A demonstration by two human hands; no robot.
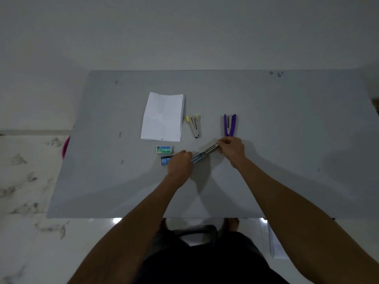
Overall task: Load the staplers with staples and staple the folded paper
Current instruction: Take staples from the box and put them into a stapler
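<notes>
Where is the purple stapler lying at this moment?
In the head view the purple stapler lies opened on the grey table, right of the yellow stapler and just beyond the right hand.

My counter (266, 160) looks smooth, grey and matt. The folded paper (163, 117) is plain white paper. My hands hold a shiny metal stapler (205, 153). The purple stapler (230, 125) looks like plastic. The floor (26, 181) is glossy.
</notes>
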